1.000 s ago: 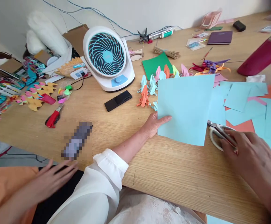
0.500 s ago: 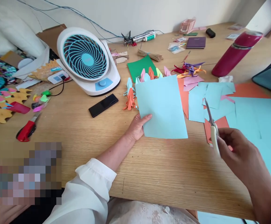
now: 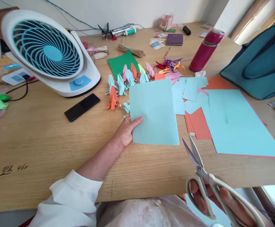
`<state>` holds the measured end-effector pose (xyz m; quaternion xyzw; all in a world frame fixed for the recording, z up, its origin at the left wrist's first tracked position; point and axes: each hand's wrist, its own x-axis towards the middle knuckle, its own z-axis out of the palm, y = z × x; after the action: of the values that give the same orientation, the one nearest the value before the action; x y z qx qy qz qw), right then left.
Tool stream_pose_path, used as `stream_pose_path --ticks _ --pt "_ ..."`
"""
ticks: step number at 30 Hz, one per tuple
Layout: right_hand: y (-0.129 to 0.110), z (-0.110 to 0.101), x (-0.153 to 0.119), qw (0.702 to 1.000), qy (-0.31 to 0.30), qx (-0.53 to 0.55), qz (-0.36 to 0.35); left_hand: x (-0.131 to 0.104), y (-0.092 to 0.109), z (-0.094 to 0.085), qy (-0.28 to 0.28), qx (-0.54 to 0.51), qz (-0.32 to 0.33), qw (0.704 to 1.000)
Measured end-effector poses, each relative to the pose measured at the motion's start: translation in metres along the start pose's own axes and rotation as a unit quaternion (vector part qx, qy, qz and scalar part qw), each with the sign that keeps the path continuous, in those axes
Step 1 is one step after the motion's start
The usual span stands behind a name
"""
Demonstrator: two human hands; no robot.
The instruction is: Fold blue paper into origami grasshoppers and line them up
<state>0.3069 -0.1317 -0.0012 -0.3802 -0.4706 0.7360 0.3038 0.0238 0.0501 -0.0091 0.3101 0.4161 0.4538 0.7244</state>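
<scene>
My left hand (image 3: 128, 130) grips a light blue paper sheet (image 3: 153, 110) by its lower left corner, thumb on top, the sheet raised above the table. At the lower right, my right hand (image 3: 213, 197) has its fingers through the cream handles of the scissors (image 3: 199, 170). Their blades stand apart and point up and left, just below and right of the sheet, not touching it. Behind the sheet are small folded paper figures, among them an orange one (image 3: 113, 99) and a light blue one (image 3: 121, 85). A large blue sheet (image 3: 241, 126) lies to the right.
A white fan (image 3: 87, 67) stands at the left with a black phone (image 3: 82, 107) in front. Orange paper (image 3: 200, 124), a green sheet (image 3: 120, 63), a magenta bottle (image 3: 206, 50) and a teal bag (image 3: 258, 63) lie or stand farther back and right. The table's front edge (image 3: 137, 198) runs below.
The scissors have come down and turned, and their blades have spread apart. The view has shifted to the right, bringing more of the teal bag into sight. The sheet stays in my left hand.
</scene>
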Motion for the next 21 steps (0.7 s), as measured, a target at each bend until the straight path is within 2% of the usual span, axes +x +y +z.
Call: stream_pose_path --ticks 3,4,5,6,7,8,10,11,13,15,17,19,21 --pt "0.000 -0.005 -0.015 0.999 -0.022 0.014 0.018 -0.023 -0.010 0.005 -0.010 0.134 -0.021 0.991" --pt "-0.001 -0.006 -0.019 0.999 -0.026 0.015 0.030 -0.033 -0.014 0.005 0.000 0.211 -0.005 0.978" --pt "-0.002 -0.007 -0.023 0.999 -0.029 0.011 0.043 -0.045 -0.016 0.005 0.017 0.305 0.022 0.952" --pt "-0.003 -0.007 -0.027 0.998 -0.031 0.001 0.056 -0.057 -0.018 0.005 0.039 0.403 0.055 0.913" --pt "-0.004 -0.007 -0.031 0.997 -0.033 -0.010 0.067 -0.069 -0.018 0.004 0.060 0.501 0.074 0.860" --pt "-0.004 -0.006 -0.033 0.996 -0.034 -0.018 0.077 -0.080 -0.017 0.005 0.077 0.586 0.101 0.800" --pt "-0.003 -0.004 -0.037 0.995 -0.026 -0.029 0.093 -0.095 -0.015 0.009 0.073 0.726 0.161 0.664" --pt "-0.001 -0.003 -0.038 0.995 -0.019 -0.034 0.095 -0.098 -0.014 0.011 0.047 0.766 0.197 0.610" --pt "0.006 0.000 -0.039 0.994 -0.012 -0.046 0.095 -0.095 -0.015 0.018 -0.078 0.800 0.253 0.538" --pt "0.017 0.000 -0.041 0.995 -0.013 -0.041 0.089 -0.084 -0.021 0.023 -0.226 0.793 0.278 0.493" --pt "0.031 -0.001 -0.046 0.996 -0.011 -0.018 0.087 -0.073 -0.030 0.028 -0.325 0.778 0.273 0.463" --pt "0.043 -0.002 -0.052 0.996 -0.002 -0.021 0.090 -0.067 -0.039 0.034 -0.343 0.785 0.254 0.449" --pt "0.051 -0.002 -0.057 0.995 0.005 -0.032 0.092 -0.066 -0.045 0.041 -0.272 0.817 0.228 0.455"
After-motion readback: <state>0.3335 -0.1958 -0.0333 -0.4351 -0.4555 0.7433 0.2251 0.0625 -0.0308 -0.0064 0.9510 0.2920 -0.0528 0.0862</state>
